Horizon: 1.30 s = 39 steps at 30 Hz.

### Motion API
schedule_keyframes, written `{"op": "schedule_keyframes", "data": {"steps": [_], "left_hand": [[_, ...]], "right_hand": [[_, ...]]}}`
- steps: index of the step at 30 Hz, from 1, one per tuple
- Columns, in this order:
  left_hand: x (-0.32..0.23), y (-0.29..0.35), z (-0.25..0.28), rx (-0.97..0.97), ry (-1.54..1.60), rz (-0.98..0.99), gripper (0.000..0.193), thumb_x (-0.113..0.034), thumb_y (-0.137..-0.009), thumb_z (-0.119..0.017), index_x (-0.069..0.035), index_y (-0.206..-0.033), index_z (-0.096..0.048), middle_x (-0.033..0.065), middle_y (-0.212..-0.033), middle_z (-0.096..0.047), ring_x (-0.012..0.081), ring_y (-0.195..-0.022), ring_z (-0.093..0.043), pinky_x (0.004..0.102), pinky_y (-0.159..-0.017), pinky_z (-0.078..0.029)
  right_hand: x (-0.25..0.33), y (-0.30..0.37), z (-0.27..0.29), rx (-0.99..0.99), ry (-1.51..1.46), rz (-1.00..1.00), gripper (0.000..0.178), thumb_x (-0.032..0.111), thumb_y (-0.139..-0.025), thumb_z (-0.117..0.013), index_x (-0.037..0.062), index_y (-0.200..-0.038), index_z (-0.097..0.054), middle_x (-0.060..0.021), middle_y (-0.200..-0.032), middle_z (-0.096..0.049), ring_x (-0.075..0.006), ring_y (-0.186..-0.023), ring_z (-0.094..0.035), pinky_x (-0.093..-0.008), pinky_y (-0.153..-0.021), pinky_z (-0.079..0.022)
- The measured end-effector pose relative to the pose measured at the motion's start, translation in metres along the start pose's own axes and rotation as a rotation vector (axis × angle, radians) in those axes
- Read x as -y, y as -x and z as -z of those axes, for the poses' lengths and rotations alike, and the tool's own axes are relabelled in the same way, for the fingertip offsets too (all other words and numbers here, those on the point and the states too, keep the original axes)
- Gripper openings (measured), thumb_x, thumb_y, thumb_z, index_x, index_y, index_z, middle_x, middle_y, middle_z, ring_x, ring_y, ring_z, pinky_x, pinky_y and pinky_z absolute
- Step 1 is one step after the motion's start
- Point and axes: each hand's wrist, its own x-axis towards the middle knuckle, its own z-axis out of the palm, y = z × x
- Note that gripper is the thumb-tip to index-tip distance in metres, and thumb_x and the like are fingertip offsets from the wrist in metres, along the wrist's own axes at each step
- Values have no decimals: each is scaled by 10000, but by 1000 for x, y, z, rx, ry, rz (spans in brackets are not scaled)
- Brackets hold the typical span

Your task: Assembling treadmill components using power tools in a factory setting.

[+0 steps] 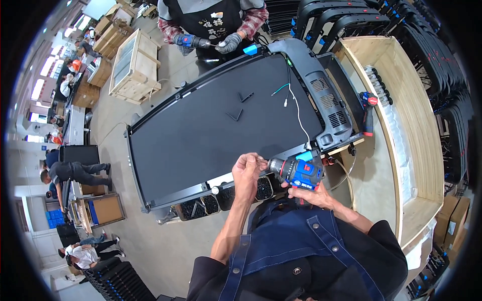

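Observation:
My right hand (pixel 310 194) grips a blue and black cordless drill (pixel 301 173), its chuck pointing left. In front of the chuck, my left hand (pixel 246 169) is closed in a pinch; whether it holds the bit or a small screw is too small to tell. Both hands are just off the near edge of a treadmill (pixel 201 133) with a black belt. Two L-shaped hex keys (pixel 235 115) lie on that belt. White and green wires (pixel 296 108) trail over it from the grey motor cover (pixel 329 95) on the right.
Across the treadmill, a co-worker's gloved hands hold another cordless drill (pixel 193 41). Parts bins (pixel 211 203) with dark hardware sit below the near edge. A red and blue power tool (pixel 369 100) rests beside the wooden crate (pixel 396 165). Black frames (pixel 346 20) are stacked behind.

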Motion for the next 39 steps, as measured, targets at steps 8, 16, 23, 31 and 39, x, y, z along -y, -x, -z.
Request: {"op": "schedule_keyframes", "data": {"steps": [8, 16, 23, 31, 39], "left_hand": [[-35, -130, 17, -112, -1195, -404, 431, -314, -985, -628, -4, -1282, -594, 84, -787, -631, 173, -628, -607, 333, -580, -516], [-38, -152, 12, 116, -1789, -250, 207, -179, -902, -662, -66, -1067, -716, 150, -893, -705, 360, -879, -703, 456, -808, -548], [-21, -88, 19, 162, -1660, -489, 175, -133, -895, -674, -45, -1046, -681, 169, -1069, -610, 370, -1026, -607, 466, -871, -510], [17, -75, 9, -361, -1362, -489, 202, -200, -897, -733, -35, -1005, -694, 134, -954, -655, 309, -884, -653, 419, -783, -507], [33, -17, -22, -162, -1449, -44, 195, -193, -838, -763, -12, -906, -741, 139, -785, -732, 299, -714, -702, 406, -721, -537]], "right_hand": [[12, -10, 14, -155, -110, 82, 448, -21, -826, -703, 1, -1258, -585, -118, -1025, -722, -145, -803, -699, -309, -706, -615], [-7, 6, 49, -289, -125, 115, 406, -34, -848, -700, -3, -1242, -605, -115, -1033, -721, -162, -843, -710, -311, -717, -635], [-11, 14, 68, -343, -146, 115, 407, 0, -854, -691, 14, -1253, -612, -116, -1069, -719, -157, -771, -689, -327, -736, -606], [-9, 22, 69, -312, -147, 84, 406, -9, -858, -694, 4, -1255, -609, -119, -1058, -717, -164, -822, -698, -318, -729, -613], [-16, 33, 79, -283, -183, 105, 429, 5, -869, -702, 19, -1284, -593, -135, -1105, -711, -178, -819, -699, -338, -759, -608]]}}
